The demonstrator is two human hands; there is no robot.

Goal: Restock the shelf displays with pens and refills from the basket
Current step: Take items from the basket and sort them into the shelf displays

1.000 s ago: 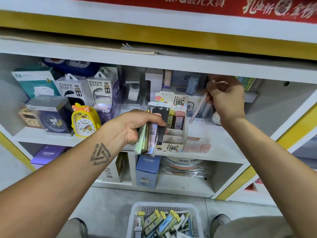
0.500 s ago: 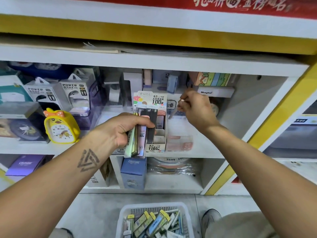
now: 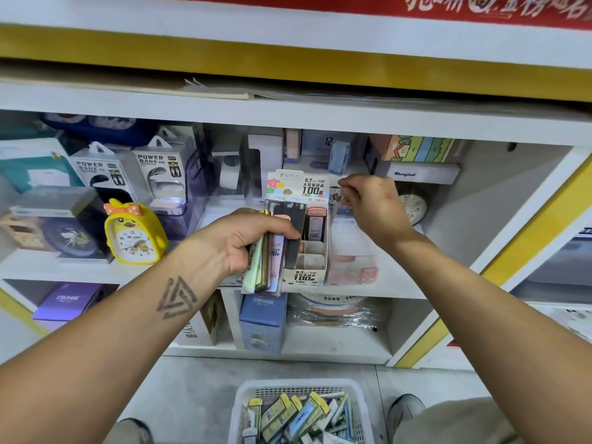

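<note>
My left hand (image 3: 243, 241) grips a fanned bundle of refill packs (image 3: 275, 254) in green, pink and black, held upright against the front of the white cardboard display box (image 3: 312, 274) marked 0.7 HB on the middle shelf. A pink refill pack (image 3: 315, 224) stands inside that box. My right hand (image 3: 371, 206) hovers at the box's upper right corner with fingertips curled together, pinching a thin pale pen of which little shows. On the floor below sits the white basket (image 3: 301, 387) holding several more refill packs (image 3: 288, 418).
A yellow duck alarm clock (image 3: 133, 235) and power bank boxes (image 3: 160, 174) stand left of the display box. A round clock (image 3: 413, 208) sits behind my right hand. A blue box (image 3: 262, 322) fills the lower shelf. My shoe (image 3: 405, 408) is beside the basket.
My right hand has come down from the shelf's upper back toward the display box's top right corner with the thin pen. The left hand keeps its bundle in place.
</note>
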